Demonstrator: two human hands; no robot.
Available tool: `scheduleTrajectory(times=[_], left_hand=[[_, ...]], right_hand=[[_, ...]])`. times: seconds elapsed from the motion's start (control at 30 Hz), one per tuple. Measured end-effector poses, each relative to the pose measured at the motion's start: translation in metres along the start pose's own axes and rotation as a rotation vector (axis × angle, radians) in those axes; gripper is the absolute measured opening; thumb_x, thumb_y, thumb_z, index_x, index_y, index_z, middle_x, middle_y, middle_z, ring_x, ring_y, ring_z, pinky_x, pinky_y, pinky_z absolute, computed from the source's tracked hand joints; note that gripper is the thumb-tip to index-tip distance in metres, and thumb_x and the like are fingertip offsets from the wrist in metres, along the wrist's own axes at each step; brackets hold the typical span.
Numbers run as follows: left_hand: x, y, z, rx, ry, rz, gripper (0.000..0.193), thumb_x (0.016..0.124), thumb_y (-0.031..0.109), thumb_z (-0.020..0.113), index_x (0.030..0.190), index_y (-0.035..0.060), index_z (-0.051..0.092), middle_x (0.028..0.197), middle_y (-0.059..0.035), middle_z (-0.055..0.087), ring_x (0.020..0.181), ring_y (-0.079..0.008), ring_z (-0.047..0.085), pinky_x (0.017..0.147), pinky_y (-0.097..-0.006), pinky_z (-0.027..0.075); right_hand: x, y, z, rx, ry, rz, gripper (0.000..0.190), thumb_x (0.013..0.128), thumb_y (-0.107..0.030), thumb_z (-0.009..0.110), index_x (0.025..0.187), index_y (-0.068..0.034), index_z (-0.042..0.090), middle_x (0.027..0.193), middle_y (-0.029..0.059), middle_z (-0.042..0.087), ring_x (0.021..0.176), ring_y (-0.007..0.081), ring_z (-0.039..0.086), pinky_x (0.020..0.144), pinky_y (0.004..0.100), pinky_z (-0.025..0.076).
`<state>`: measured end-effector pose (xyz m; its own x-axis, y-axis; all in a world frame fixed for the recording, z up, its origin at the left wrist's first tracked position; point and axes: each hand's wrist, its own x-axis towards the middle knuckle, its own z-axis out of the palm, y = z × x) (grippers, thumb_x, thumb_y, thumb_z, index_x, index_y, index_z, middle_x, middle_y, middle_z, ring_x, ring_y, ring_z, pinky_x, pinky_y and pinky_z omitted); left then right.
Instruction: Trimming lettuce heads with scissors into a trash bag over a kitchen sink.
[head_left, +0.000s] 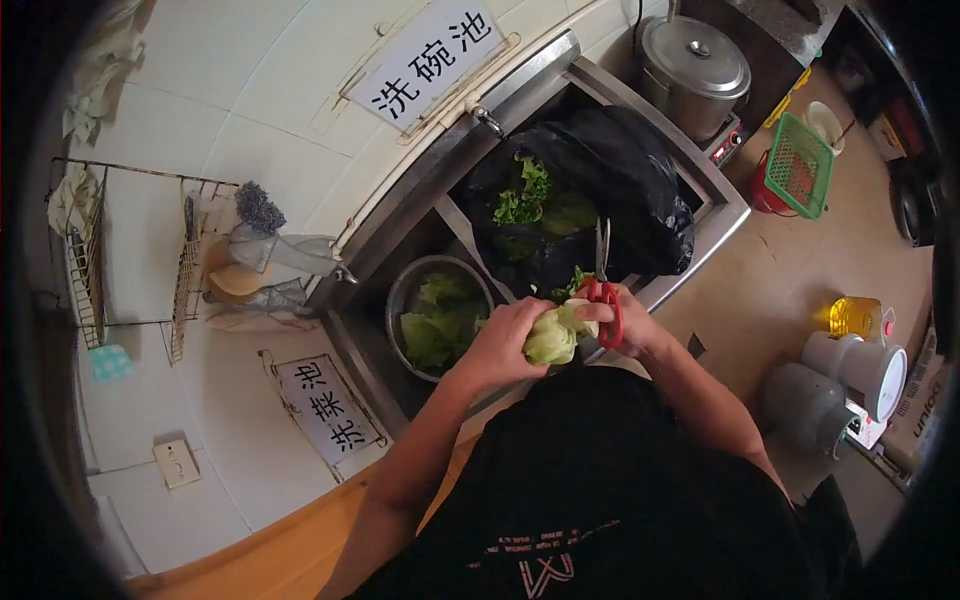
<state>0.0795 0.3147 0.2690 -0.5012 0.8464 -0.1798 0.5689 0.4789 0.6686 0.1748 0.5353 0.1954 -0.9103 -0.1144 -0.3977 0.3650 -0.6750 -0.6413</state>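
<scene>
My left hand (504, 341) grips a pale green lettuce head (551, 339) in front of my body. My right hand (634, 321) has the red-handled scissors (611, 319) in it, blades pointing away from me, and its fingers touch the lettuce's pale end. Beyond my hands a black plastic bag (637, 180) fills the right sink basin, with leafy green trimmings (525, 191) lying on it. In the left basin stands a round metal bowl (391, 315) holding loose lettuce leaves (435, 326).
Two taps stick out from the wall, one metal tap (487, 120) above the bag. A lidded steel pot (694, 64) sits on a lit cooker beyond the sink. On the floor at right are a green basket (801, 165), an oil bottle (853, 315) and a grey gas cylinder (806, 409).
</scene>
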Motion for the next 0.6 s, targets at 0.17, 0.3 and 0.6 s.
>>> scheduleTrajectory(times=[0.17,0.3,0.6], left_hand=[[0.001,0.009,-0.008,0.033,0.011,0.052,0.075,0.063,0.020,0.086,0.131,0.0091,0.057,0.123,-0.0115,0.062,0.118,-0.0338,0.062,0.101,-0.0452,0.045],[0.001,0.006,-0.007,0.120,0.061,0.027,0.074,0.065,0.023,0.088,0.130,0.0069,0.057,0.121,-0.0126,0.064,0.116,-0.0343,0.062,0.101,-0.0469,0.044],[-0.033,-0.023,-0.010,0.074,0.012,-0.236,0.079,0.067,0.023,0.087,0.137,0.0067,0.055,0.126,-0.0152,0.063,0.120,-0.0363,0.062,0.102,-0.0462,0.048]], right_hand=[[-0.010,-0.010,0.011,0.110,0.035,0.032,0.024,0.083,-0.014,0.086,0.098,-0.001,0.075,0.087,0.0012,0.071,0.078,0.0115,0.067,0.069,0.0290,0.053],[-0.023,-0.022,0.033,-0.560,0.044,-0.292,0.023,0.083,-0.013,0.085,0.097,0.001,0.073,0.089,0.0027,0.071,0.079,0.0119,0.067,0.066,0.0308,0.053],[-0.024,-0.035,0.002,-0.933,0.168,-0.374,0.031,0.077,-0.020,0.088,0.094,0.000,0.072,0.067,0.0087,0.063,0.064,0.0188,0.063,0.063,0.0330,0.051]])
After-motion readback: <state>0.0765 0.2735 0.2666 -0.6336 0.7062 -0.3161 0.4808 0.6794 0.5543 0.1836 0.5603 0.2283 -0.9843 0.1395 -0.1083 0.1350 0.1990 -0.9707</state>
